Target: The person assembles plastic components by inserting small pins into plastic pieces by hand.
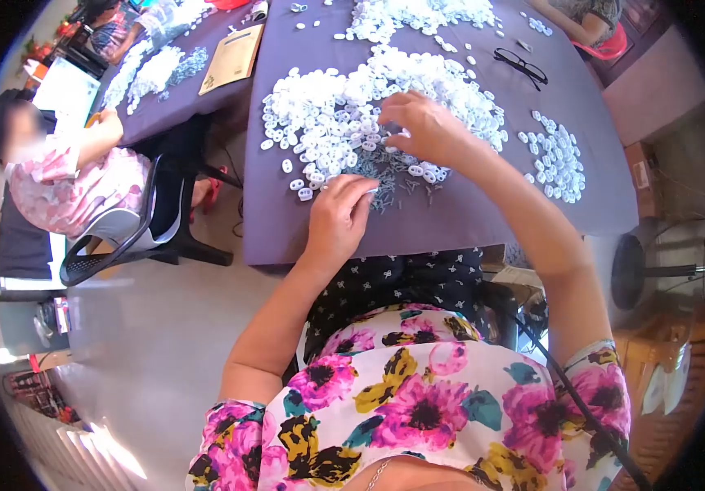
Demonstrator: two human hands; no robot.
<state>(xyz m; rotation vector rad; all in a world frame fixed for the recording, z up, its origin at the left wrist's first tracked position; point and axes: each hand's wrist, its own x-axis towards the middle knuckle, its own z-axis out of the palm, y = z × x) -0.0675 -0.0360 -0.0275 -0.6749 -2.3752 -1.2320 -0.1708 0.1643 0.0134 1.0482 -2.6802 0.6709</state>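
Observation:
A large heap of small white plastic pieces (320, 106) lies on the dark-clothed table (287, 233). At its near edge is a pile of small grey pieces (387, 168). My left hand (341, 214) is at the near left of the grey pile, thumb and fingers pinched together; what they hold is too small to name. Above the white heap's near right part is my right hand (426, 127), its fingers curved and the thumb apart from them, with nothing visible between them.
Black glasses (521, 67) lie at the back right, beyond a smaller white pile (557, 159). Another heap (418, 18) is at the back. To the left, a seated person (83, 176) works at another table holding a brown envelope (233, 59). Another person's arm (569, 23) shows at the back right.

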